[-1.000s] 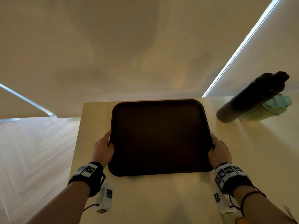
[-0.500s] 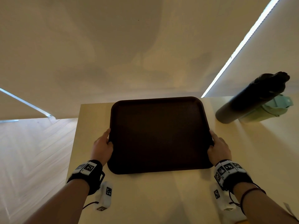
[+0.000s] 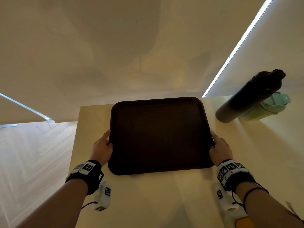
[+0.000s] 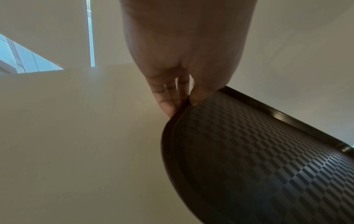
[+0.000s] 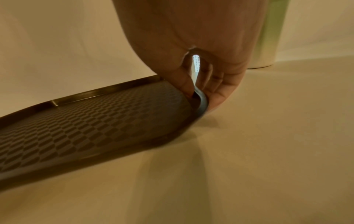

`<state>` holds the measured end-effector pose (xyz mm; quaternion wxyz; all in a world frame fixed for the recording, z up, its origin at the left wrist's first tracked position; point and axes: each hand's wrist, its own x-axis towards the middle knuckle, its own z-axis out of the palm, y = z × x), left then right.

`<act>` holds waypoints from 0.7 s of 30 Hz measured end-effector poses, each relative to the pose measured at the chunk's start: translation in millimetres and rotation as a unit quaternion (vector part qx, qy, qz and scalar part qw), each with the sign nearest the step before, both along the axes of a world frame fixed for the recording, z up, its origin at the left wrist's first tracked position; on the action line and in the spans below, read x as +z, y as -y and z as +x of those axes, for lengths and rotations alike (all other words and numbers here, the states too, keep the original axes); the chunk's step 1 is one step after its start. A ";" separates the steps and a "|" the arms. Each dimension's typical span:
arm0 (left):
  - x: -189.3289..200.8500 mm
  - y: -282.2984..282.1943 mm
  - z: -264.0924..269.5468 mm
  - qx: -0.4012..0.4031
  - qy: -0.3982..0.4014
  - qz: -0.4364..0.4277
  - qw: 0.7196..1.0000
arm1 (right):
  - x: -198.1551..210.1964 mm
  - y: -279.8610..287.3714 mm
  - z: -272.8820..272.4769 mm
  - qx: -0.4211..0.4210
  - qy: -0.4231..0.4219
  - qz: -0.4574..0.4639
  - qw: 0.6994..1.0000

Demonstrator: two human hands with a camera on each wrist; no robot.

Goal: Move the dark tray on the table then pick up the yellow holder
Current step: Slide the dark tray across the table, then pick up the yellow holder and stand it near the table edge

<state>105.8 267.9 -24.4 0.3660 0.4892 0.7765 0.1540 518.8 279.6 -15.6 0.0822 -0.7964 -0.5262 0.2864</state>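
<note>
Step one in hand: my left hand [image 3: 102,149] and right hand [image 3: 220,149] each pinch a side rim of the dark tray [image 3: 160,134], mid-table [image 3: 164,198]. Next: set it down, release, reach the yellow holder [image 3: 243,223] by my right wrist

I see the tray [image 3: 160,135] as a very dark brown, close to black from the head camera; on my wrist views its floor [image 4: 268,159] carries a fine basket-weave check of small lighter and darker blocks, and its rim looks plain and glossy. The worktop [image 3: 148,203] under it is a pale cream-beige. On the far right a bottle [image 3: 246,99] runs from grey at its base to black at its top, and just behind it a second bottle [image 3: 266,109] is pale mint green. My wrist bands [image 3: 88,175] are black with white blocks printed in black-and-white square markers. At the near right edge I catch a patch of orange-yellow [image 3: 243,223]. The floor [image 3: 32,162] at left is light wood in a herringbone pattern.
</note>
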 end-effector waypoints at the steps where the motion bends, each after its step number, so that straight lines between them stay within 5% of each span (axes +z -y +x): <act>1: 1.1 -0.5 0.9 0.000 -0.002 -0.003 1.000 | 0.4 0.9 0.6 -0.002 -0.005 0.002 1.000; 8: 32.6 18.3 49.1 -0.016 -0.132 0.069 0.989 | 38.9 34.3 28.1 -0.089 -0.040 0.099 0.990; 12: 47.1 42.0 140.8 -0.148 0.022 0.041 0.988 | 63.2 100.4 55.5 -0.162 -0.039 0.119 0.979; 15: 48.2 62.6 206.1 -0.241 0.146 -0.035 0.959 | 64.3 162.2 78.7 -0.225 -0.030 0.104 0.968; 21: 42.5 107.1 304.6 -0.367 0.219 -0.112 0.897 | 54.8 268.6 105.3 -0.376 -0.048 0.036 0.925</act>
